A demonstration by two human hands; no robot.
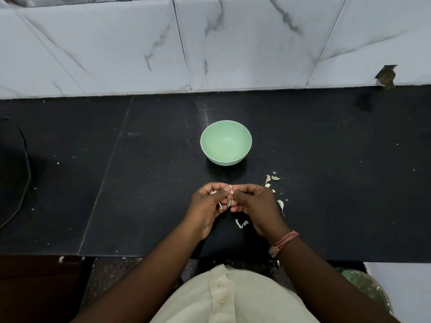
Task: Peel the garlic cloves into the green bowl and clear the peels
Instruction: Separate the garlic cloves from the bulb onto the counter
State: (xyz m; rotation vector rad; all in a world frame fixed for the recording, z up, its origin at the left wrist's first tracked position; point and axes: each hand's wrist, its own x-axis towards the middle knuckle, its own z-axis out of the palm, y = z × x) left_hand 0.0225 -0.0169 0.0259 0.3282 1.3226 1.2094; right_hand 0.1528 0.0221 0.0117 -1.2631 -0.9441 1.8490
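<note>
A pale green bowl (225, 142) stands on the black counter (326, 183), and I see nothing inside it. Just in front of the bowl, my left hand (206, 206) and my right hand (254, 203) meet above the counter. Between their fingertips they pinch a garlic clove (229, 201) with papery skin hanging from it. More white garlic bits show inside my curled left fingers. Several unpeeled cloves (274, 178) lie to the right of my right hand, one clove (281, 203) close beside it. A loose peel (241, 223) lies under my right wrist.
A white marble-tiled wall (210, 43) rises behind the counter. A dark rounded object (14, 173) sits at the far left edge. Small white flecks dot the counter. The counter's front edge runs just below my forearms.
</note>
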